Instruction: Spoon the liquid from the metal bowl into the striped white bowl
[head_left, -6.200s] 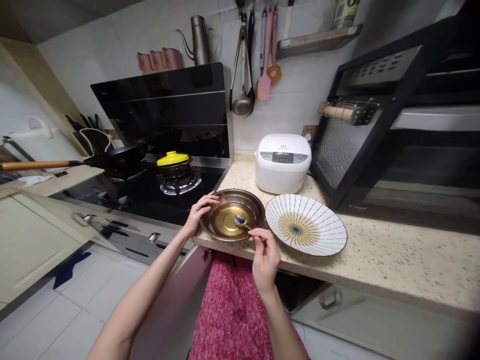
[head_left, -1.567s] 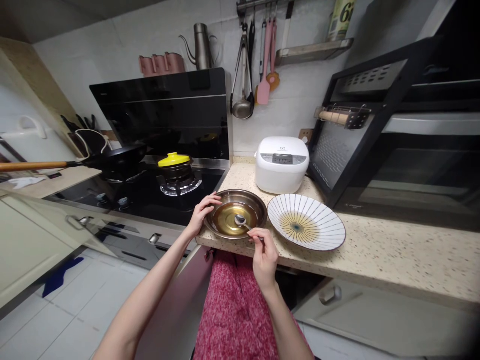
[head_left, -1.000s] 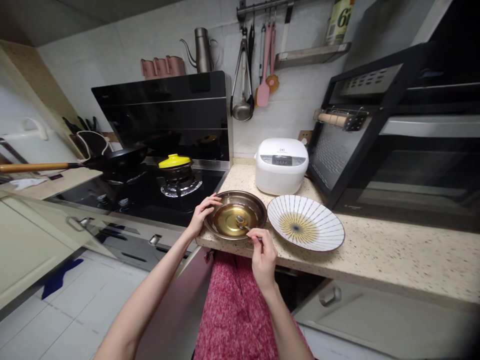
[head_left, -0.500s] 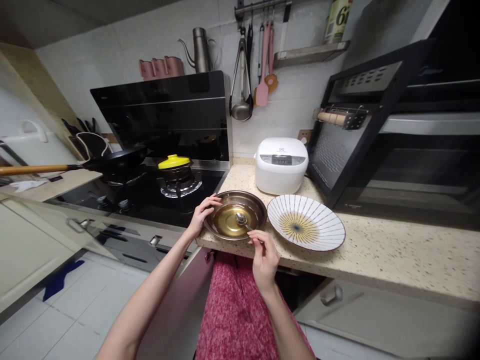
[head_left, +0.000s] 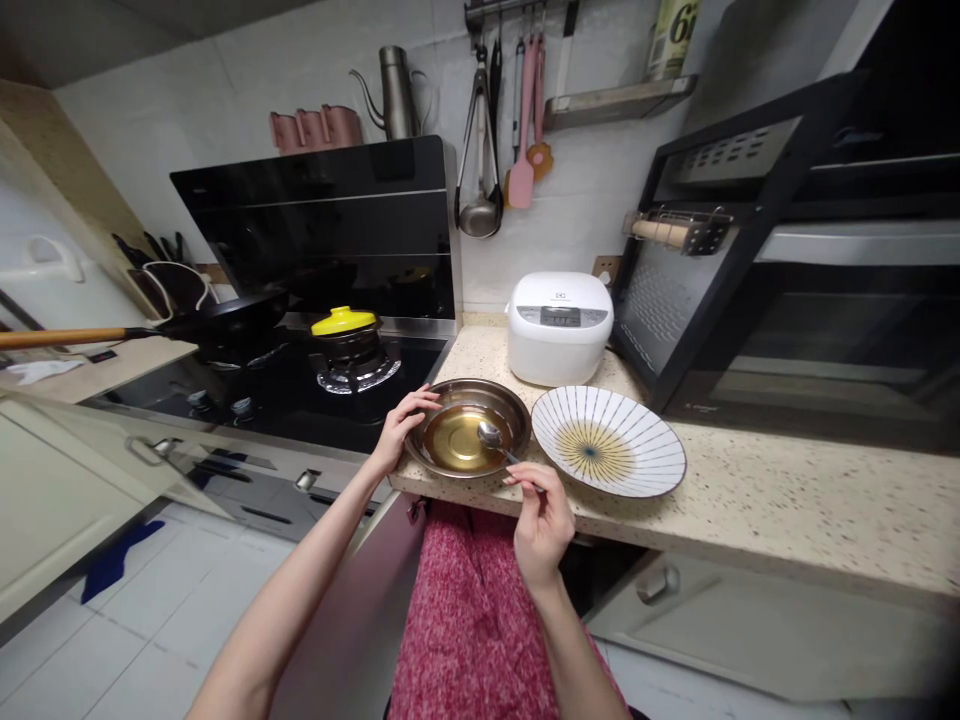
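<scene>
A shallow stainless-steel bowl [head_left: 513, 408] stands at the counter's front edge, with clear yellowish liquid [head_left: 457, 442] in it. At its left rim, my left hand [head_left: 401, 425] grips the bowl, fingers over the edge. My right hand [head_left: 544, 520] pinches the handle of a metal spoon [head_left: 490, 434]. The spoon's head is over the right part of the liquid, tilted; whether it touches the liquid I cannot tell. Just right of the bowl lies a white plate [head_left: 651, 440] with dark radial lines and a yellow centre.
Behind the plate is a white rice cooker [head_left: 559, 345]. A small pot with a yellow lid [head_left: 343, 321] sits on the hob to the left, beside a wok [head_left: 232, 318] with a wooden handle. A black oven [head_left: 817, 340] fills the right side.
My right hand has shifted slightly right, taking the spoon toward the right side of the bowl. My left hand stays on the rim. The view has tilted a little.
</scene>
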